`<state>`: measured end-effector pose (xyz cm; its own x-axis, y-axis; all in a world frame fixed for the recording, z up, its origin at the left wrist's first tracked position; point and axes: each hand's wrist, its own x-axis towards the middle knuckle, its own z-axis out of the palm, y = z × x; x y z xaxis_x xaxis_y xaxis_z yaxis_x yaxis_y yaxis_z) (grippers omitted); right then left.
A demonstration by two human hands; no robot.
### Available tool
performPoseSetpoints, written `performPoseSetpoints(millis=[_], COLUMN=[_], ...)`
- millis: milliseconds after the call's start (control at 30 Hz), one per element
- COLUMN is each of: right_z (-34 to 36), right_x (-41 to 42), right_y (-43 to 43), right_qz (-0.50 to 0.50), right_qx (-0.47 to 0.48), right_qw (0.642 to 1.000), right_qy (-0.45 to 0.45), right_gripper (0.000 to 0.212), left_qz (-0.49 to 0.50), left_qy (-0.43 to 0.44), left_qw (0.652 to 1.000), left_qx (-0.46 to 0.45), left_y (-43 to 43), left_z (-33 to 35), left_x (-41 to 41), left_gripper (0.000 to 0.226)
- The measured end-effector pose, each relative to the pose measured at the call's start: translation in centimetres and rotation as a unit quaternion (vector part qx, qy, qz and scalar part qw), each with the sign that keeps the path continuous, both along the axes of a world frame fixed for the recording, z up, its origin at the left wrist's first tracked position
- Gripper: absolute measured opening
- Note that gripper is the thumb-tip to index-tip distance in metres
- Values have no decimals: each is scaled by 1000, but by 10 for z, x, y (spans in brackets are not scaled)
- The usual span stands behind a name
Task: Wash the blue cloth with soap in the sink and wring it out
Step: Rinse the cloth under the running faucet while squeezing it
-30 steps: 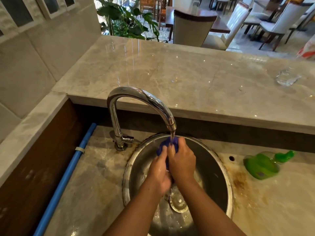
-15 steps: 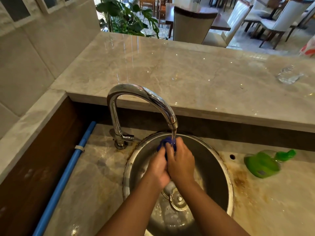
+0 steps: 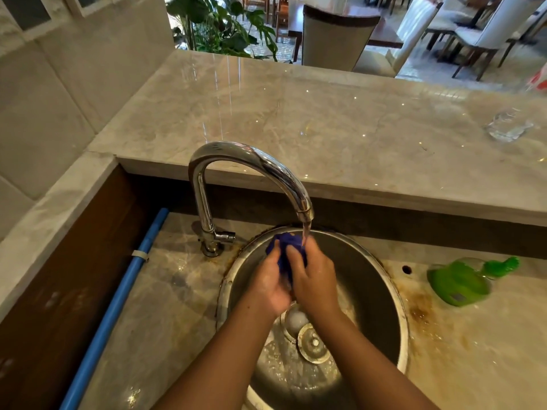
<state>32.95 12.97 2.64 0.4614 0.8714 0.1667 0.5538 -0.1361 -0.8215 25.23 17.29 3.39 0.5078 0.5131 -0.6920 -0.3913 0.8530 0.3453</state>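
The blue cloth (image 3: 285, 250) is bunched up between both my hands over the round steel sink (image 3: 381, 294). My left hand (image 3: 270, 281) grips it from the left and my right hand (image 3: 315, 276) from the right, palms pressed toward each other. Water runs from the chrome faucet (image 3: 251, 161) onto the cloth's top and my right fingers. Most of the cloth is hidden inside my hands. A green soap bottle (image 3: 461, 279) lies on its side on the counter right of the sink.
A drain strainer (image 3: 313, 343) sits at the sink's bottom with foam beside it. A raised marble ledge (image 3: 325, 137) runs behind the faucet, with a clear glass (image 3: 507, 127) at its right. A blue pipe (image 3: 118, 306) runs along the left wall.
My hands have shifted slightly against each other on the cloth under the stream; a bit more blue cloth shows above my fingers. Water keeps running.
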Motion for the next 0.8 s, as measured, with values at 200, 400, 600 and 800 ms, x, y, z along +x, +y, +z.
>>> performPoseSetpoints(millis=[200, 400, 600, 800], right_z=[-20, -6, 6, -9], right_x=[30, 38, -5, 34], right_y=[26, 22, 6, 28], right_qz=[-67, -97, -30, -96], right_qx=[-114, -60, -34, -116], right_qw=[986, 993, 999, 988], right_qy=[-102, 4, -29, -34], right_gripper=[25, 16, 27, 25], left_qz=[-43, -13, -28, -61], left_qy=[-7, 9, 6, -18], left_qw=[999, 999, 1000, 997], left_qx=[15, 35, 0, 38], left_y=[-17, -9, -3, -15], left_z=[1, -3, 10, -2], left_x=[-4, -6, 1, -7], left_gripper=[49, 50, 39, 46])
